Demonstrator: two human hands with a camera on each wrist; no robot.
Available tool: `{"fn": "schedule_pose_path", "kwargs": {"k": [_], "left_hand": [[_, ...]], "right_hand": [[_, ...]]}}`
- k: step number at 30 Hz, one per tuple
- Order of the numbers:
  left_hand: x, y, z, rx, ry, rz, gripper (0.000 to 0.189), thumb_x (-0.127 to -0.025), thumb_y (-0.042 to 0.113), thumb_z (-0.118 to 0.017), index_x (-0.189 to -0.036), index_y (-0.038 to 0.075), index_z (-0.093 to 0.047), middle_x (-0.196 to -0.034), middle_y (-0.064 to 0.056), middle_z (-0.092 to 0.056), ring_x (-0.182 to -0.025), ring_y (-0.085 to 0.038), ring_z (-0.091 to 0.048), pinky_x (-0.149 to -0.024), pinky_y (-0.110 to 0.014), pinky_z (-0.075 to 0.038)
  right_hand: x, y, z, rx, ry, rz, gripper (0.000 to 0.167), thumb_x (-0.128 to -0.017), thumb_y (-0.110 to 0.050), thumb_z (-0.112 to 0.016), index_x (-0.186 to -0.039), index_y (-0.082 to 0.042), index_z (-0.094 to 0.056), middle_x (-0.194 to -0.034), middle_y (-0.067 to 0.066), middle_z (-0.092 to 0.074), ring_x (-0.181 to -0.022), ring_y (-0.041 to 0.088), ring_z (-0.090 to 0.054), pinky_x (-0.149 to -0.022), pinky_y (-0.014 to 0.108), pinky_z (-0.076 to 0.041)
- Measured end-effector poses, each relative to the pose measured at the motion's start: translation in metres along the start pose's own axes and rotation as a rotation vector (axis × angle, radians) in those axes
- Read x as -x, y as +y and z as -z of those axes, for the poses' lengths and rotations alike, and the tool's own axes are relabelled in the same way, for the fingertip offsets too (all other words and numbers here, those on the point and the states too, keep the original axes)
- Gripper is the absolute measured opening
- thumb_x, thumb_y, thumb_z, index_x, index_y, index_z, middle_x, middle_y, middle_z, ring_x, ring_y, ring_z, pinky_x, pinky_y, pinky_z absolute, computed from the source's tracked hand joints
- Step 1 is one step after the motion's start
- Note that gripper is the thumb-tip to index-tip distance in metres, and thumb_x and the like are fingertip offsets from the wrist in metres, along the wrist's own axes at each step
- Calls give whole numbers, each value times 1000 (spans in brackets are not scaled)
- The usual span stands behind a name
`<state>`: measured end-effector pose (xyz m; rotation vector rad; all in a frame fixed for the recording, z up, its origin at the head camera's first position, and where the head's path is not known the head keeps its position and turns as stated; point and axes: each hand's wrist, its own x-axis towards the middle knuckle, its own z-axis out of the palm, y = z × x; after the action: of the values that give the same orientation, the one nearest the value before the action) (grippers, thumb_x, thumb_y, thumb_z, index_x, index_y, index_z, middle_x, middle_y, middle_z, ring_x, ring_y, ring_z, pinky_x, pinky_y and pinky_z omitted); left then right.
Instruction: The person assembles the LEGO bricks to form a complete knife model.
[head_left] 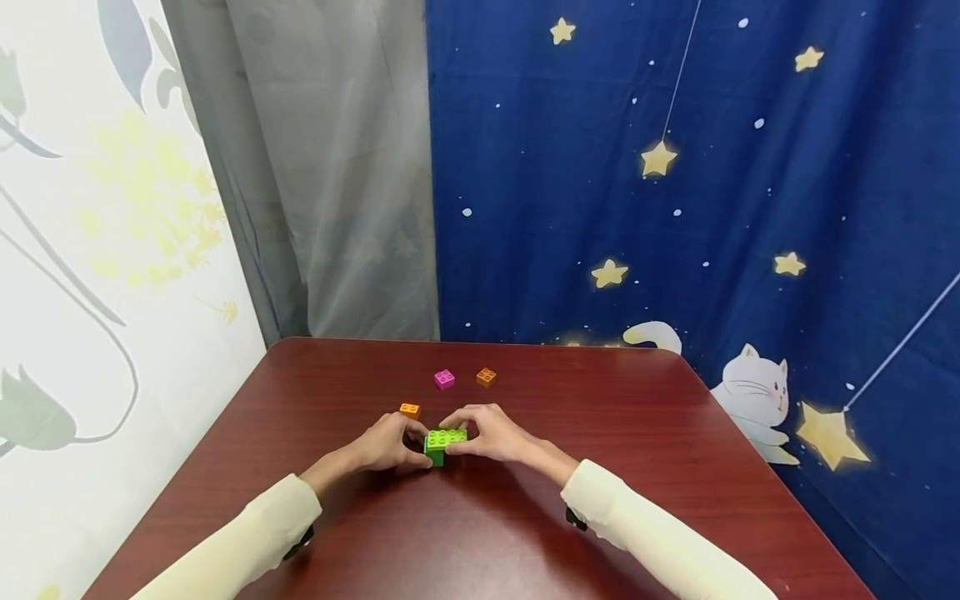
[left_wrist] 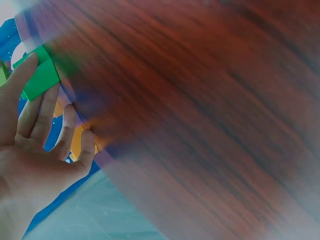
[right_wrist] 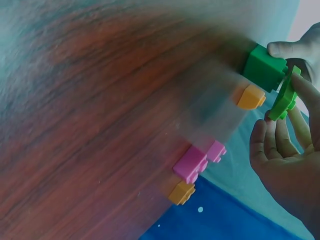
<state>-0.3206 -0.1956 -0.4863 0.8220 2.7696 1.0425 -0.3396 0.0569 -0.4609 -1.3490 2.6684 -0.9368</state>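
Observation:
The left hand (head_left: 388, 442) grips a dark green toy building brick (head_left: 435, 457) that stands on the table, thumb on its near side. In the right wrist view this green brick (right_wrist: 264, 68) shows studs facing a thin light green brick (right_wrist: 286, 96). My right hand (head_left: 495, 433) pinches that light green brick (head_left: 447, 439) by its right end, thumb in front and fingers behind. It lies over the top of the dark green brick, tilted against it in the right wrist view; whether the studs are engaged I cannot tell.
An orange brick (head_left: 409, 410) sits just beyond the left hand. Farther back on the dark red wooden table (head_left: 600, 417) lie a pink brick (head_left: 444, 379) and a brownish-orange brick (head_left: 486, 377). Curtains (head_left: 570, 208) hang behind the table's far edge.

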Motion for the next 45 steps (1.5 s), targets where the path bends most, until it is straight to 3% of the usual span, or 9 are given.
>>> {"fn": "schedule_pose_path", "kwargs": {"k": [5, 15, 25, 31, 39, 45], "left_hand": [[-1, 0, -1, -26, 4, -9, 29, -77, 25, -94, -101, 16, -80, -90, 9, -77, -87, -11, -70, -81, -35, -57], [-2, 1, -5, -52, 28, 18, 30, -75, 27, -95, -98, 18, -80, -81, 14, -73, -76, -7, -63, -69, -25, -52], [-2, 2, -8, -29, 10, 34, 24, -77, 25, -94, -93, 19, -77, -73, 13, -68, -62, -6, -60, -61, -24, -51], [-3, 4, -8, 1, -8, 50, 28, -78, 24, -93, -99, 15, -77, -74, 10, -69, -57, -7, -61, -59, -25, -52], [-4, 4, -3, -15, -7, 65, 34, -78, 27, -94, -105, 14, -78, -80, 10, -69, -62, -8, -62, -63, -25, -53], [-2, 5, 0, -38, 5, 58, 35, -77, 28, -94, -105, 14, -78, -80, 10, -69, -63, -9, -62, -64, -25, -52]], "right_hand": [[-3, 2, -9, 37, 1, -12, 31, -90, -31, -84, -118, -20, -77, -105, -13, -73, -89, 12, -62, -78, 21, -44], [-8, 0, -17, 35, 7, 17, 29, -90, -28, -85, -117, -20, -78, -110, -9, -74, -95, 7, -60, -80, 27, -53], [-9, 2, -21, 46, 8, 14, 31, -91, -27, -83, -120, -17, -78, -110, -4, -74, -96, 6, -63, -84, 35, -57], [-11, 1, -16, 84, -34, 51, 32, -92, -27, -83, -121, -15, -78, -110, -2, -73, -94, 7, -63, -83, 31, -57], [-19, -2, -8, 114, -57, 78, 33, -91, -26, -83, -121, -14, -78, -110, -1, -74, -94, 5, -62, -84, 31, -57], [-21, -6, -10, 136, -62, 70, 33, -92, -29, -82, -122, -17, -78, -110, -3, -73, -92, 4, -61, -78, 15, -49]]}}
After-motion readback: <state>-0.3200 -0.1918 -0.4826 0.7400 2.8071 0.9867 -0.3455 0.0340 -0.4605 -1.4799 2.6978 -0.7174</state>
